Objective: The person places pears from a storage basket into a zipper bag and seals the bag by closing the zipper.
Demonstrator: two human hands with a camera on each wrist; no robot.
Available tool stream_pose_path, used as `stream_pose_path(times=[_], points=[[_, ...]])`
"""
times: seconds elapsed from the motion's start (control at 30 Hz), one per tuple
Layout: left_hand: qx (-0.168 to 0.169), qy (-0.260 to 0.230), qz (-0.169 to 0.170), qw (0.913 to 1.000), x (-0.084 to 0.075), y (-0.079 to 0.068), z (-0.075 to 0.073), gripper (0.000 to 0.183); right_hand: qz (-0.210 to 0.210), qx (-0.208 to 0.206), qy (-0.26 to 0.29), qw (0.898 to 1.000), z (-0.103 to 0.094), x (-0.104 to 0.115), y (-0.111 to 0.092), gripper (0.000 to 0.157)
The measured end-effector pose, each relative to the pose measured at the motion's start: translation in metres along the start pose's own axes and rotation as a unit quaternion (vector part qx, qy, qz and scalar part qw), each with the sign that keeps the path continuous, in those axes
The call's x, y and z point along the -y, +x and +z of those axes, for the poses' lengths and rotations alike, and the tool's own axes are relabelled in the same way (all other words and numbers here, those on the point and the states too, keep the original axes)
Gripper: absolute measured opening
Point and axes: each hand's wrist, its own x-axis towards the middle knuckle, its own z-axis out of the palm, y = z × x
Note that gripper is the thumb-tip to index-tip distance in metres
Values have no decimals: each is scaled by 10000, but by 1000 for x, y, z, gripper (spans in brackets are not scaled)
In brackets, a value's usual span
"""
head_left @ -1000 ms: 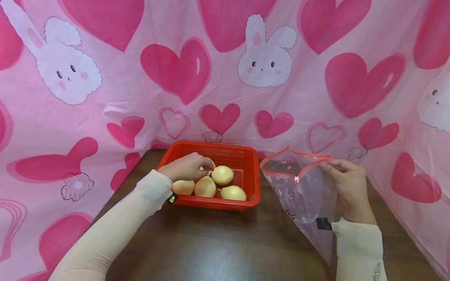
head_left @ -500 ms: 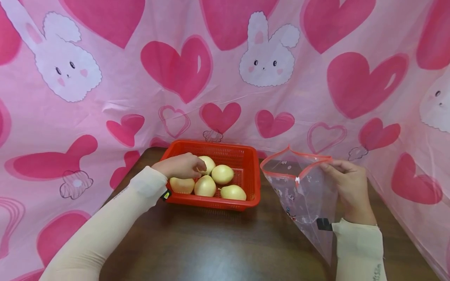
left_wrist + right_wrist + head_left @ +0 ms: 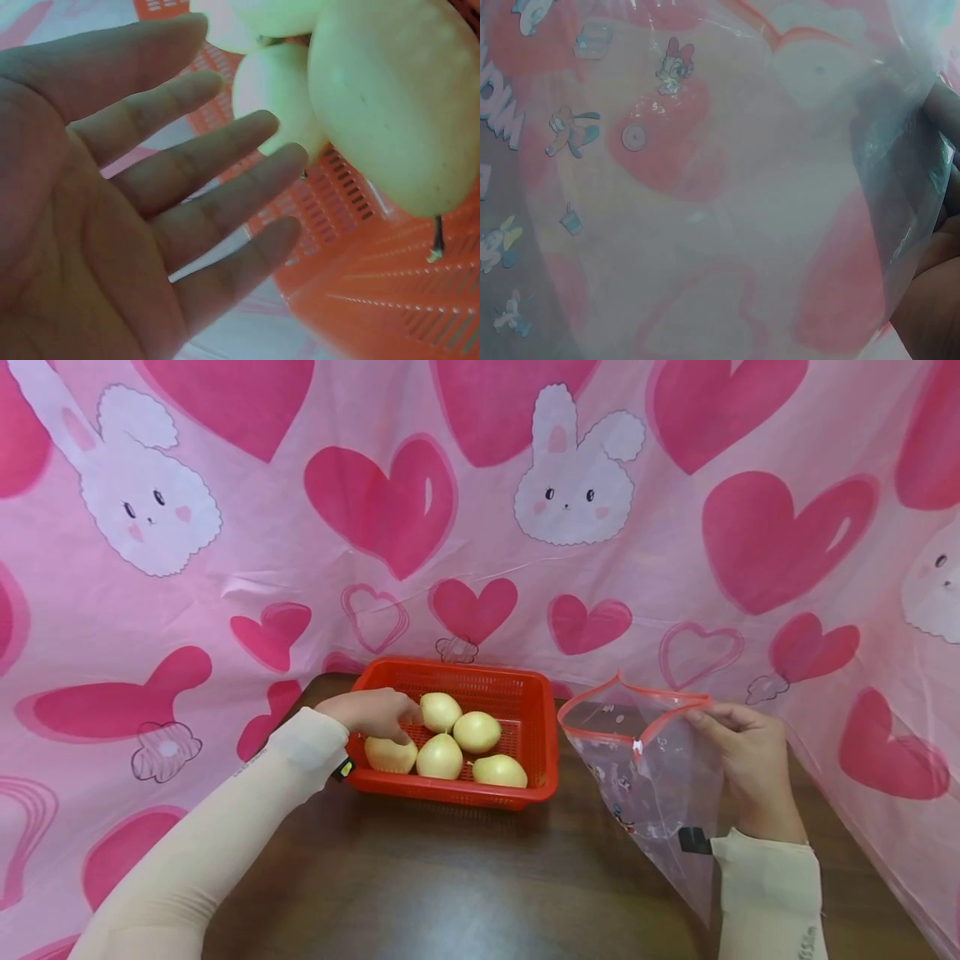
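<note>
My left hand (image 3: 375, 712) is over the left end of a red plastic basket (image 3: 550, 735), above a pale yellow pear (image 3: 392, 755). In the left wrist view its fingers are spread and hold nothing, beside a large pear (image 3: 390, 97) with a dark stem. Several such pears lie in the basket, among them one pear (image 3: 440, 712) just beyond the fingertips. My right hand (image 3: 750, 760) pinches the red zip edge of a clear zip bag (image 3: 660, 785), whose mouth gapes toward the basket. Printed cartoon figures on the bag (image 3: 705, 150) fill the right wrist view.
Everything stands on a dark brown wooden table (image 3: 465, 877). A pink cloth (image 3: 465, 560) with hearts and rabbit faces hangs behind and along the sides. The basket's right wall is close to the bag's mouth.
My left hand has drawn back leftward from the rear pear, showing more of it, and its fingers have loosened. The right hand and the bag have stayed nearly still.
</note>
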Motion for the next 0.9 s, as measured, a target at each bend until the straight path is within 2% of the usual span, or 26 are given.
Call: stream_pose_path(times=[0.2, 0.43, 0.77, 0.9], points=[[350, -76, -343, 9988, 8, 0, 0, 50, -9, 31, 38, 10000, 0, -1, 0, 19], [516, 124, -352, 9980, 9, 8, -6, 51, -100, 56, 224, 9997, 0, -2, 1, 18], [870, 599, -581, 9927, 3, 25, -4, 56, -120, -31, 26, 9999, -3, 1, 2, 16], [1116, 511, -801, 9892, 2, 26, -2, 60, -261, -46, -148, 9995, -3, -1, 2, 16]])
